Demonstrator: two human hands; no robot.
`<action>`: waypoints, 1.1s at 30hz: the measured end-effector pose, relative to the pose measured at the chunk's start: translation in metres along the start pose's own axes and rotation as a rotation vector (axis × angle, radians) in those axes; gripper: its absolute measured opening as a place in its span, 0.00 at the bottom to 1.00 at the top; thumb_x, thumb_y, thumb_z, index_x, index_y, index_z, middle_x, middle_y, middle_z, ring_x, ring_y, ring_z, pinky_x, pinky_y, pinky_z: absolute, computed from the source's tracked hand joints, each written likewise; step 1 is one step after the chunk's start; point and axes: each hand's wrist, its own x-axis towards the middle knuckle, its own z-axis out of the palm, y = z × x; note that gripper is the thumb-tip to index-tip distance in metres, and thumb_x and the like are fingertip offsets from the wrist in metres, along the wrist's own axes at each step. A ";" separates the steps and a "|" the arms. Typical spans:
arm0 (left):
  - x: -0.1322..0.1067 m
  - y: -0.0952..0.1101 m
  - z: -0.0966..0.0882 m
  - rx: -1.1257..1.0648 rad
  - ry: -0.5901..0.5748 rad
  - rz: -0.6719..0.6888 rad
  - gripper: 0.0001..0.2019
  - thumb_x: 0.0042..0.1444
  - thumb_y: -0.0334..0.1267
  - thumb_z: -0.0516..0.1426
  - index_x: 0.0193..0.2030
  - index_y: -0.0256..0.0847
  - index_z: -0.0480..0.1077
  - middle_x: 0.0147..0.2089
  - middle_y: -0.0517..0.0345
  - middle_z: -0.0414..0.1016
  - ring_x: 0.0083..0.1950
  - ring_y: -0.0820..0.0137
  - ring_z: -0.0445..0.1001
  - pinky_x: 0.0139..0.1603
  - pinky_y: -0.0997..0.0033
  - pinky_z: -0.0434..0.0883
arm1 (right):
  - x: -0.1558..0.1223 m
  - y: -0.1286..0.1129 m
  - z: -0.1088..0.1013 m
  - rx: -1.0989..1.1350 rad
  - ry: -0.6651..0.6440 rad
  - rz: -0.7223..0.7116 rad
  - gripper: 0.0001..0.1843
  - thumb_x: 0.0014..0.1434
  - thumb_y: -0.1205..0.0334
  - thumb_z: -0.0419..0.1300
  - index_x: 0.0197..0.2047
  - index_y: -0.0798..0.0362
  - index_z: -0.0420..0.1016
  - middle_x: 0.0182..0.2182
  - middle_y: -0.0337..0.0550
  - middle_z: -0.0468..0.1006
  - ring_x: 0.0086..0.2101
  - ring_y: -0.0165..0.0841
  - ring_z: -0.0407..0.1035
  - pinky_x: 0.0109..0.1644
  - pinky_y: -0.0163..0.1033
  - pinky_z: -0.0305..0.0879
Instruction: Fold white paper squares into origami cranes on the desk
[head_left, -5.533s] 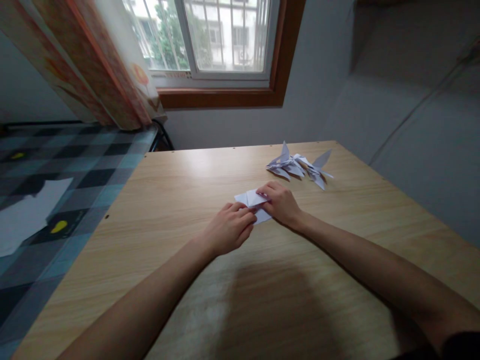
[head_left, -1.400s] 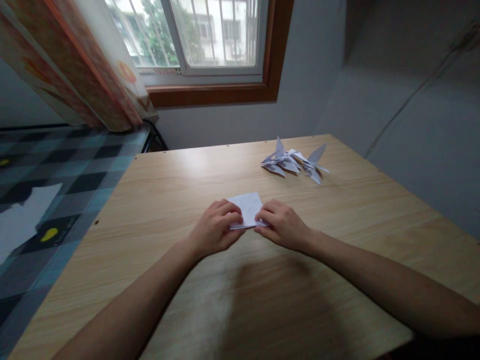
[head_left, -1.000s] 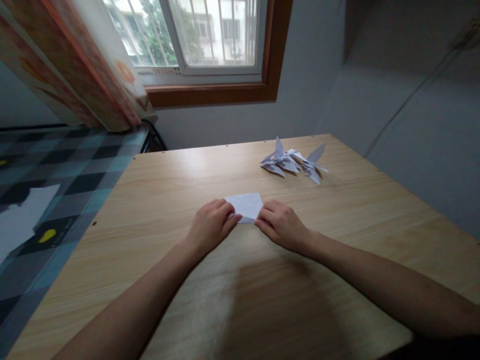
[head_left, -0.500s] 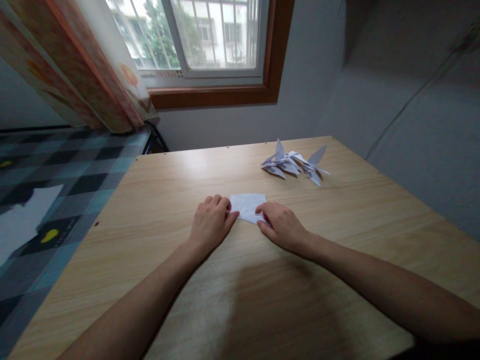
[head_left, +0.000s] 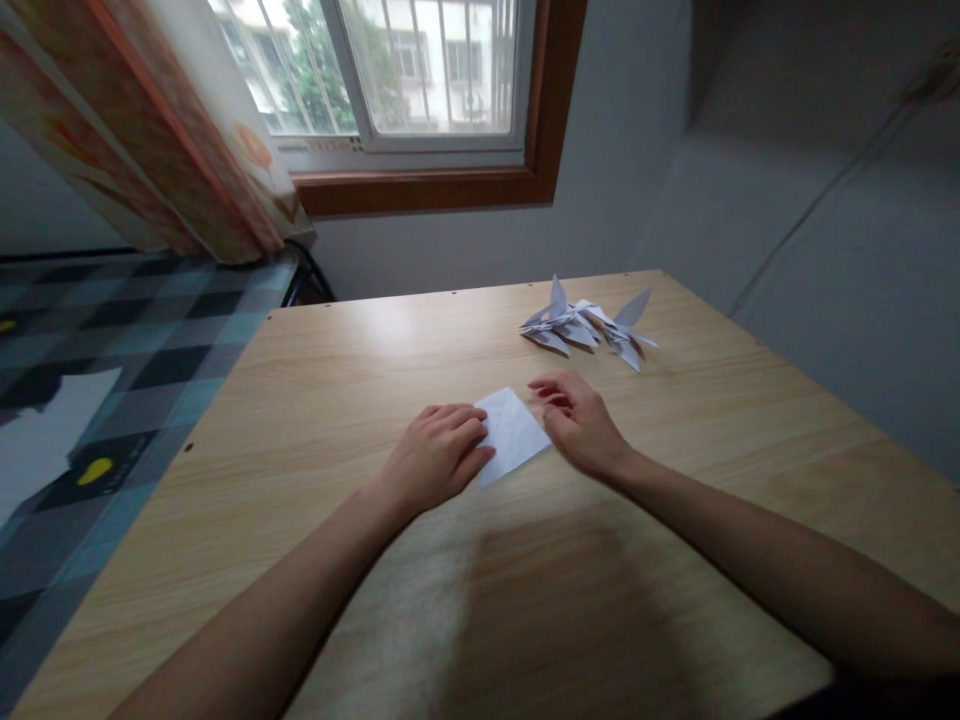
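A small folded sheet of white paper (head_left: 515, 438) lies turned on the wooden table, with creases across its face. My left hand (head_left: 442, 452) has its fingers and thumb closed over the paper's left side, hiding that corner. Just off the paper's right corner is my right hand (head_left: 583, 422), its fingers loosely bent and apart, with nothing visible in them.
Several folded paper pieces with pointed flaps (head_left: 589, 325) lie toward the back right of the table (head_left: 337, 370). Left of it, white sheets (head_left: 52, 430) rest on a checkered cloth (head_left: 172, 370). A window (head_left: 442, 75) and a curtain (head_left: 180, 130) are behind.
The paper has turned so that a corner points away from me. My right hand has let go of it and moved right and slightly away; my left hand has shifted slightly right.
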 end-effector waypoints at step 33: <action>-0.004 -0.007 0.004 0.011 -0.208 -0.075 0.26 0.65 0.55 0.53 0.63 0.42 0.63 0.68 0.43 0.64 0.70 0.52 0.60 0.68 0.43 0.57 | -0.012 -0.012 0.005 -0.451 -0.347 -0.363 0.14 0.63 0.68 0.58 0.52 0.55 0.76 0.52 0.56 0.77 0.52 0.45 0.71 0.57 0.53 0.66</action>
